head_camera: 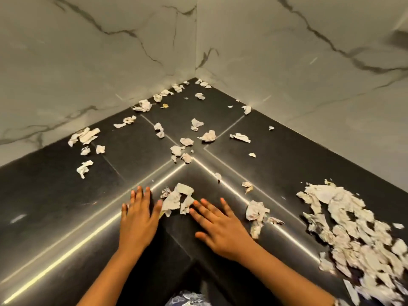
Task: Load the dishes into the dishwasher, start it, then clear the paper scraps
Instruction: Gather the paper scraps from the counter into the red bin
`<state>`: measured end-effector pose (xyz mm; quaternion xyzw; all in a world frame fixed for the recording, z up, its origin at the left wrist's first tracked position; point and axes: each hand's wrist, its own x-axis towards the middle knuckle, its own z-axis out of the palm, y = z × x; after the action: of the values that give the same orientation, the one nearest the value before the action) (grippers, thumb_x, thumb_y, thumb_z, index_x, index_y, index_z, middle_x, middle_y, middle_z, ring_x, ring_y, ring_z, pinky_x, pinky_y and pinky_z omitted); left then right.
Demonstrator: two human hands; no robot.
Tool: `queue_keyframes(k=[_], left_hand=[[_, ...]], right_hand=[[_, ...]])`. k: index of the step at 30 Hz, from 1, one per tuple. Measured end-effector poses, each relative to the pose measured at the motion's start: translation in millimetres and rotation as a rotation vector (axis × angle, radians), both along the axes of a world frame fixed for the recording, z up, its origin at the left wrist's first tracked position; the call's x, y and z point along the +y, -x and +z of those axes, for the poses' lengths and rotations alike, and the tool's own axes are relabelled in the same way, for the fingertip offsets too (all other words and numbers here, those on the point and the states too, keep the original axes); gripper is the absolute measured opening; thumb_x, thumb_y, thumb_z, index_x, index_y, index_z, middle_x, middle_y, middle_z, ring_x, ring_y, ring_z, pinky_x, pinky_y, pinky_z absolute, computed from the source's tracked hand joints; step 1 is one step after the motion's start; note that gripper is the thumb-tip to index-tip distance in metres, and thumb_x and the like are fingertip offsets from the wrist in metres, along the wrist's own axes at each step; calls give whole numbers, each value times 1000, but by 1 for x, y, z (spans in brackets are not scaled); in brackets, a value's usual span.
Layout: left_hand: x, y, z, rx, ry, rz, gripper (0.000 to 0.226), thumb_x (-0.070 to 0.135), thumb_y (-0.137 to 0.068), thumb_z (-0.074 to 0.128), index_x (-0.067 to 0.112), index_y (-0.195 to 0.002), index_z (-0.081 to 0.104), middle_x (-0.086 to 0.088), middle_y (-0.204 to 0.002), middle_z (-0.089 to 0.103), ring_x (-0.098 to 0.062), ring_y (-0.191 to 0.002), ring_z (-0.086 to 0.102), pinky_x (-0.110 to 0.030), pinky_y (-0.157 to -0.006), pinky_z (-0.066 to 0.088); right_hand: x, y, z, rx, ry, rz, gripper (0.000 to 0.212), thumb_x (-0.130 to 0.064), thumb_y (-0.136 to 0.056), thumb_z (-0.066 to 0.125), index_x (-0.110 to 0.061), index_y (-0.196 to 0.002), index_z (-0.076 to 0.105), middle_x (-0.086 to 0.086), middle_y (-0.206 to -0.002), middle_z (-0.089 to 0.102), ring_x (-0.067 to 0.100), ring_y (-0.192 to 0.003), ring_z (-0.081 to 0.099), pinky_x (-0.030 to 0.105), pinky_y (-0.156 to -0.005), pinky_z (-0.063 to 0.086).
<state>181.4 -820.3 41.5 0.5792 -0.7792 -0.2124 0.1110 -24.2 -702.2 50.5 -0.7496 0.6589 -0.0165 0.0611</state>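
Two bare hands lie flat on a dark countertop that bends round a corner. The left hand is in the lower middle of the frame, with its fingers straight and spread wide, pressing on the top and holding nothing. The right hand is just to the right of it, also flat with wide fingers, and it holds nothing. Between the fingertips of both hands sits a small clump of paper scraps; the left thumb and the right fingertips touch it or are just beside it. A big heap of scraps fills the lower right of the frame, and part of it is blurry. A smaller crumpled bunch lies between that heap and the right hand. Many loose scraps are spread over the middle and upper middle of the frame, right up into the corner where two white marble walls meet. Shiny metal strips run along the counter edge.
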Motion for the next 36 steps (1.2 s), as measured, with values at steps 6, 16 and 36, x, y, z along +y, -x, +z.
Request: queue_keyframes(k=[6, 16, 36], left_hand=[[4, 87, -8, -111, 90, -190, 87, 68, -81, -6, 20, -153, 7, 1, -160, 7, -17, -147, -2, -42, -117, -1], [-45, 69, 3, 88, 123, -29, 67, 56, -95, 32, 20, -151, 22, -2, -159, 10, -20, -147, 6, -51, -115, 3], [-202, -38, 5, -133, 44, -136, 80, 73, -87, 13, 26, -151, 17, 3, -159, 9, -15, -147, 4, -43, -116, 5]], right_hand=[[16, 94, -6, -9, -60, -345, 75, -67, -84, -5, -33, -149, 15, -13, -157, 8, 8, -145, 9, 48, -115, 4], [-22, 90, -6, -37, 27, -192, 71, -62, -90, 4, -26, -149, 21, -7, -156, 16, 11, -144, 13, 51, -116, 6], [-195, 38, -2, 15, 85, -583, 67, -55, -95, 17, -17, -150, 11, 10, -158, -7, 29, -144, -16, 50, -105, -25]])
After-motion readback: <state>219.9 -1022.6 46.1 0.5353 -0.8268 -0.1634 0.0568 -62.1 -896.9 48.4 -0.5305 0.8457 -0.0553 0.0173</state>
